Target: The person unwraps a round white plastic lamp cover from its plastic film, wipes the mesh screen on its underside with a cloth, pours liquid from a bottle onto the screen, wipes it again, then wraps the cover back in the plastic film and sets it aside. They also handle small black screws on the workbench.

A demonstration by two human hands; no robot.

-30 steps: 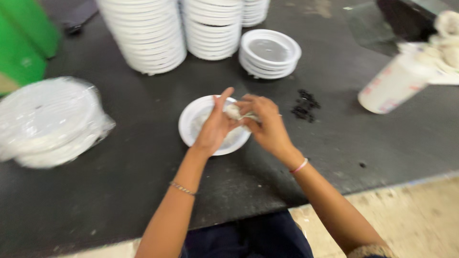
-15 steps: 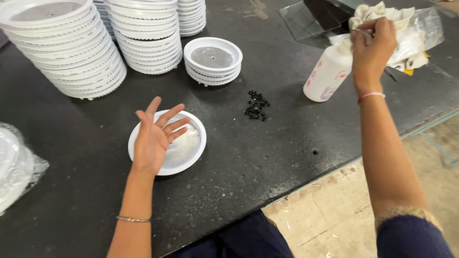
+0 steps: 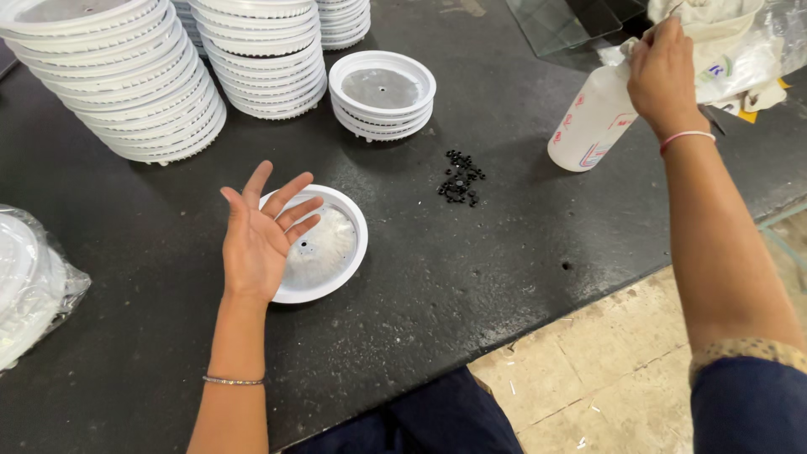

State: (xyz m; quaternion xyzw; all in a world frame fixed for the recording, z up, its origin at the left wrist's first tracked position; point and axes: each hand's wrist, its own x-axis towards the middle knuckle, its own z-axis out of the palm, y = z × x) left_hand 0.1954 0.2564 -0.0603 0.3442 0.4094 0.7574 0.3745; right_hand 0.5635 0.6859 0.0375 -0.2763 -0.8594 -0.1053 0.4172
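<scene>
My left hand [image 3: 262, 234] hovers palm up with fingers spread over the left edge of a white round plastic disc [image 3: 328, 252] lying on the black table. It holds nothing. My right hand [image 3: 666, 71] is stretched to the far right, fingers pinched on a piece of white cloth [image 3: 714, 25] beside a white squeeze bottle [image 3: 593, 122]. A small heap of black rubber rings [image 3: 461, 178] lies between the disc and the bottle.
Tall stacks of white discs [image 3: 126, 84] [image 3: 265, 59] stand at the back left, with a short stack [image 3: 382, 92] beside them. A plastic-wrapped bundle of discs [image 3: 29, 286] sits at the left edge. The table's front edge [image 3: 538, 336] runs diagonally over a tiled floor.
Both hands were together over the disc a second ago. My right hand has gone out to the cloth by the bottle, and my left hand has opened palm up.
</scene>
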